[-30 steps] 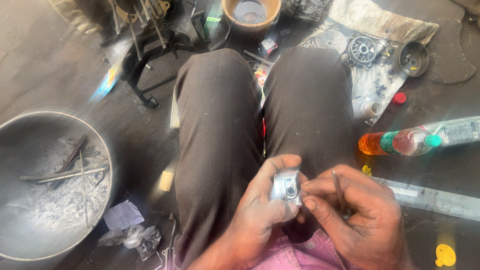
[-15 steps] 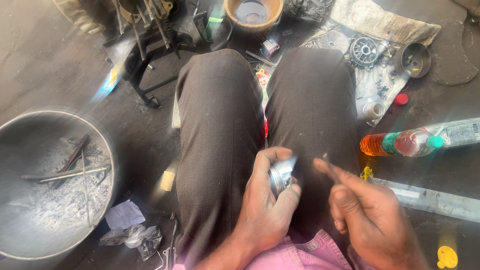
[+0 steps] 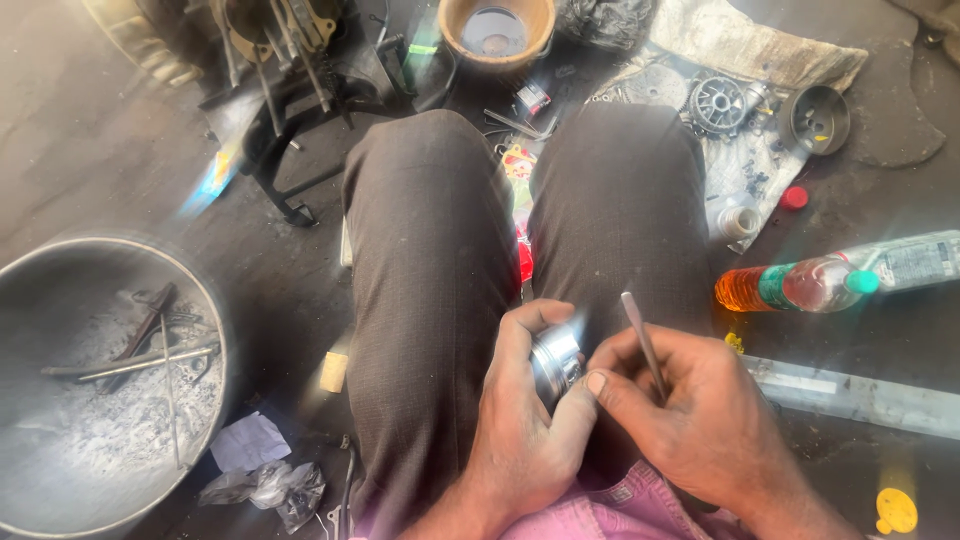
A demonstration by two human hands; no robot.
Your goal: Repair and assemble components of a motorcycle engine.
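At my far left stands a big metal basin [image 3: 60, 300] with grey ash and some thin metal rods [image 3: 130, 362] lying in it. Higher up, past my knees, is a round brown bowl [image 3: 497, 28]; something grey is in it, I cannot tell what. My left hand [image 3: 525, 440] rests over my lap, fingers curled around a shiny metal piston [image 3: 556, 362], which sits just above my right thigh. My right hand [image 3: 690, 420] is touching it with the thumb tip, and its fingers pinch a thin metal rod [image 3: 643, 342] that points up and away. At my right, on the floor, lies a plastic bottle [image 3: 795, 285] with orange liquid inside.
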